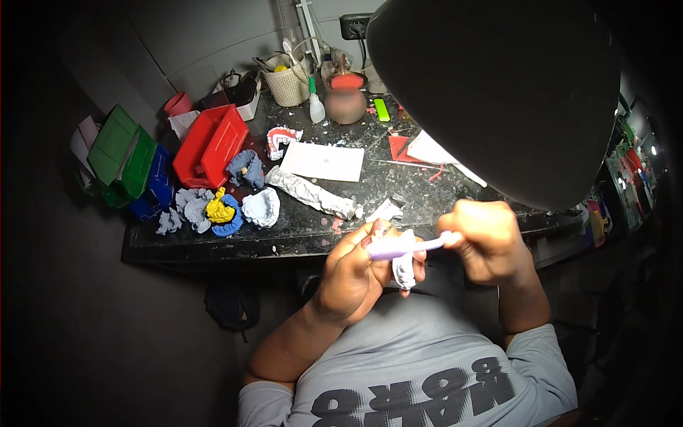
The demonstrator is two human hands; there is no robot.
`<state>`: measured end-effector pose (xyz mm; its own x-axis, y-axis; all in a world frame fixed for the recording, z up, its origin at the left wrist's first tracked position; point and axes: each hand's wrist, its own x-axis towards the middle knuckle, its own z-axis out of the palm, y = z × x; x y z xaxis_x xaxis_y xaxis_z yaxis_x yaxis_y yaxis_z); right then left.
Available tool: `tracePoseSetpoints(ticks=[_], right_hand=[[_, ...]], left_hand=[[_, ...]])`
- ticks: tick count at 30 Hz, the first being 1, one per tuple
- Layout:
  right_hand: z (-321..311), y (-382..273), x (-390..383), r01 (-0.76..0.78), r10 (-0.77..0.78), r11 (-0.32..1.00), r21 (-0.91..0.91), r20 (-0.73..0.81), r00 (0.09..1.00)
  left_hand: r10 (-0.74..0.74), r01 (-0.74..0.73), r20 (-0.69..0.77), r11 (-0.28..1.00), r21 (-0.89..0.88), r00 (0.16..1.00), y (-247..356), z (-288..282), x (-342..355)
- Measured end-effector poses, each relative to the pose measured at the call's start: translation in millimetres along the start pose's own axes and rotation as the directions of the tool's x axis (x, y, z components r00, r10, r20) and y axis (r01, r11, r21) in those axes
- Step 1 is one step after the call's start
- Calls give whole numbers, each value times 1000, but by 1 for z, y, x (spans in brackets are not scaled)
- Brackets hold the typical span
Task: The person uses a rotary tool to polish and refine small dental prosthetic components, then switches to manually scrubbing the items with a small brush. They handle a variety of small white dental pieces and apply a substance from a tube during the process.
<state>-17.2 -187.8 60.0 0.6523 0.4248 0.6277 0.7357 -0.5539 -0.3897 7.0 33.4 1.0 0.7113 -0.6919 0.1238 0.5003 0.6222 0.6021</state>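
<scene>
Close in front of my chest, just off the bench edge, my left hand (353, 276) is closed around a white dental cast (404, 272). The row of tooth shapes on it hangs down past my fingers. My right hand (485, 238) makes a fist beside it, gripping the thin end of a lavender brush-like tool (390, 248). Its broad, ridged end lies across the top of the cast and my left fingers; glare hides its finer detail. On the bench just beyond my hands is a crumpled white scrap (385, 211).
A black lamp shade (498, 92) hangs low over the right of the bench. At the left stand red (213, 146) and green (117, 160) bins, with several dental casts and impressions (261, 207) in front. A crumpled white wrap (313, 193) and a white card (324, 161) lie mid-bench.
</scene>
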Motion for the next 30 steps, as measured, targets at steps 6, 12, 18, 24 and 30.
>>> tracePoseSetpoints(ticks=[6,12,18,24,30], right_hand=[[-4,18,-5,-113,94,969,-219,-98,991],[-4,18,-8,-156,126,905,-396,-100,987],[-3,10,-6,-40,50,963,-266,29,998],[-13,18,-18,-182,151,946,-269,-132,980],[-10,-1,-12,-136,123,970,-200,-76,989]], left_hand=[[45,-39,-46,993,109,998,-4,-2,1],[317,-233,-36,764,602,948,-13,-15,6],[457,-222,22,388,895,889,-11,-5,1],[579,-241,189,13,970,793,-9,-5,1],[616,-244,253,-101,965,746,-8,-9,3]])
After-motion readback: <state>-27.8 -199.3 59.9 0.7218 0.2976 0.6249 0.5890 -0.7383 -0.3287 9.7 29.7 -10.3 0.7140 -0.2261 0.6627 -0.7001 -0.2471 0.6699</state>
